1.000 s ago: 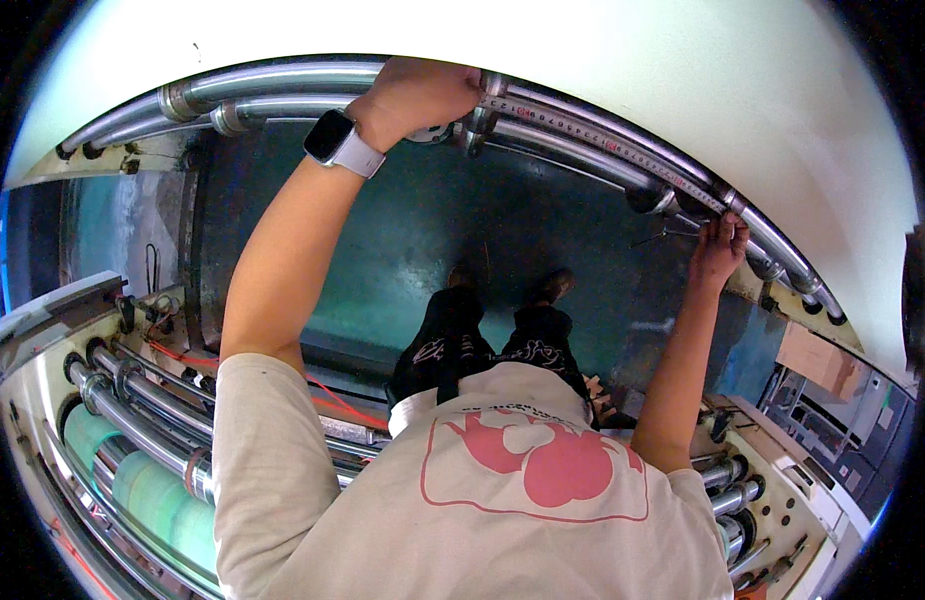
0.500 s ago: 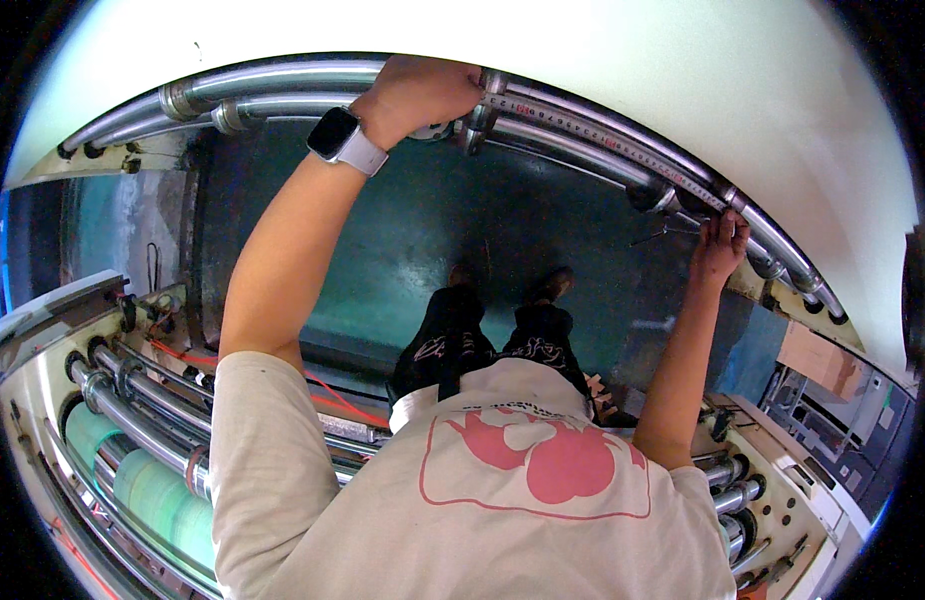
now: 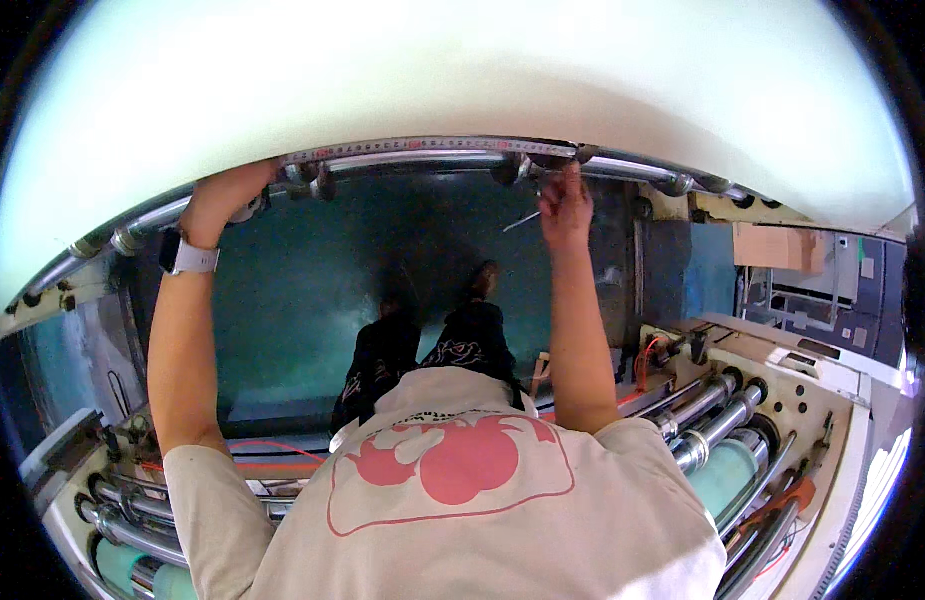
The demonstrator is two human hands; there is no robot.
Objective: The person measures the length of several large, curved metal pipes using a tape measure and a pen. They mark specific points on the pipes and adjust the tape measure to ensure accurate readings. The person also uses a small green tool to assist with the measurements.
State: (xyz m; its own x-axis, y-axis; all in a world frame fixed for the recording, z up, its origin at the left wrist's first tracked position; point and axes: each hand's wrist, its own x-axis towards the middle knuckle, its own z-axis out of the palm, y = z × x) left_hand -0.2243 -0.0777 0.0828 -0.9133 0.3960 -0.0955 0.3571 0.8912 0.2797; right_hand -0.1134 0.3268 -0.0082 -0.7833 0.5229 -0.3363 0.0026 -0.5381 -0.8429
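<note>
The right hand [image 3: 565, 212] was raised with its fingers partly curled and one fingertip at the far end of the measuring tape [image 3: 412, 146]; whether it pinched the blade could not be determined. A thin metal rod [image 3: 520, 222] projected beside this hand. The left hand [image 3: 227, 197] was bent around the opposite end of the tape; its fingers were largely hidden, so its grip could not be determined. The tape lay extended between both hands, along the metal shafts [image 3: 422, 160] beneath the white panel [image 3: 462, 70]. A watch [image 3: 196, 259] was fitted to the left wrist. Below the shafts, the dark green floor [image 3: 282, 300] extended to the person's shoes [image 3: 483, 280]. Behind the person, a cream machine frame [image 3: 832, 390] carried light green rollers [image 3: 727, 468]. A cardboard box [image 3: 779, 247] was positioned at the far right.
</note>
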